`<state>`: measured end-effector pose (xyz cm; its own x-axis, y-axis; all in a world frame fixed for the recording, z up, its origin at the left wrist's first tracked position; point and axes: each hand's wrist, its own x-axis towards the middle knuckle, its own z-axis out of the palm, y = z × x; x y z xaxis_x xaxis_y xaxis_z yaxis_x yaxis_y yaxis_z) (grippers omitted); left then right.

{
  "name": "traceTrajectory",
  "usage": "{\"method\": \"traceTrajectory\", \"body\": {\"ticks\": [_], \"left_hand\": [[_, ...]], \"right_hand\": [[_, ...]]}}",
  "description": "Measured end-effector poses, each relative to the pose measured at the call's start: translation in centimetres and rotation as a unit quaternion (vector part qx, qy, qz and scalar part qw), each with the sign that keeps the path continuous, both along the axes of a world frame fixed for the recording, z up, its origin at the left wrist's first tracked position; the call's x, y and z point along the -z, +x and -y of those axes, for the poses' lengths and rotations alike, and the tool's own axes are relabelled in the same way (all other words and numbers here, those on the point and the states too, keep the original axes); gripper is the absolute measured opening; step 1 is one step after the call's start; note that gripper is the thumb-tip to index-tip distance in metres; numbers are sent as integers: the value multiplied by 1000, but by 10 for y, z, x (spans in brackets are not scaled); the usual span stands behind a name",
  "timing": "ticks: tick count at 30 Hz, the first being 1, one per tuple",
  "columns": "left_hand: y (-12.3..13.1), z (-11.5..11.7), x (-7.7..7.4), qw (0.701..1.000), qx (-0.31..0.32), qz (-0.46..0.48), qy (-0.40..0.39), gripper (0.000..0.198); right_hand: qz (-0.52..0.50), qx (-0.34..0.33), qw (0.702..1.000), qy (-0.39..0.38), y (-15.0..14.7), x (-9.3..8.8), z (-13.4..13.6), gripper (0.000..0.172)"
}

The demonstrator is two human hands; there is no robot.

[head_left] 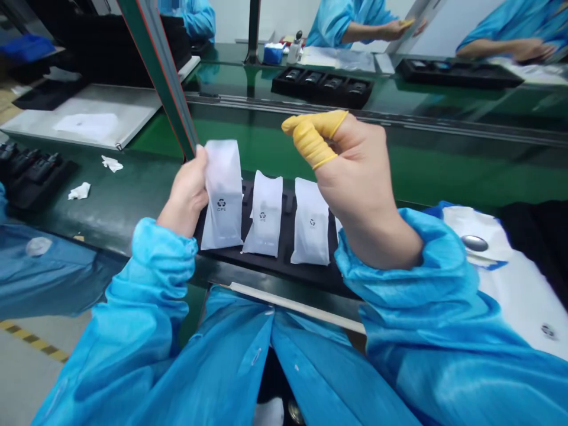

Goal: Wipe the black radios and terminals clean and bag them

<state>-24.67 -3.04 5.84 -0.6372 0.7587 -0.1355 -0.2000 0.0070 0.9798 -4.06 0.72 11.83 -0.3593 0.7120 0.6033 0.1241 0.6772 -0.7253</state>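
Note:
My left hand (189,186) grips the left edge of a white translucent plastic bag (222,195), thumb on its front. That bag stands upright, printed with a recycling mark and "CPE". Beside it in a black tray (266,260) are a second bag (262,216) and a third bag (311,222), each with something inside. Part of another bag shows behind my right sleeve. My right hand (355,165) is raised above the tray's right side, with yellow finger cots on thumb and index finger. Those two are pinched together; whatever may be between them is hidden.
A green metal post (162,77) rises just beyond my left hand. White scraps (80,190) lie to the left, near a tray of black devices (42,168). A large white bag (510,266) is at right. Co-workers in blue (341,26) sit opposite, behind black trays (322,86).

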Motion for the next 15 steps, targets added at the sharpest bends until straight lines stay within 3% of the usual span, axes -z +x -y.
{"method": "traceTrajectory", "body": {"ticks": [4,8,12,15], "left_hand": [[-21,-43,43,990,-39,-21,-136,34],[-23,-63,64,983,-47,-85,-158,28],[-17,-56,56,978,-27,-147,-143,21],[-26,-17,37,958,-18,-271,-96,23]], "right_hand": [[26,13,1000,-4,8,9,6,17],[47,18,999,4,11,16,12,22],[59,12,998,2,10,25,18,20],[75,-2,997,-8,6,39,28,16]]}}
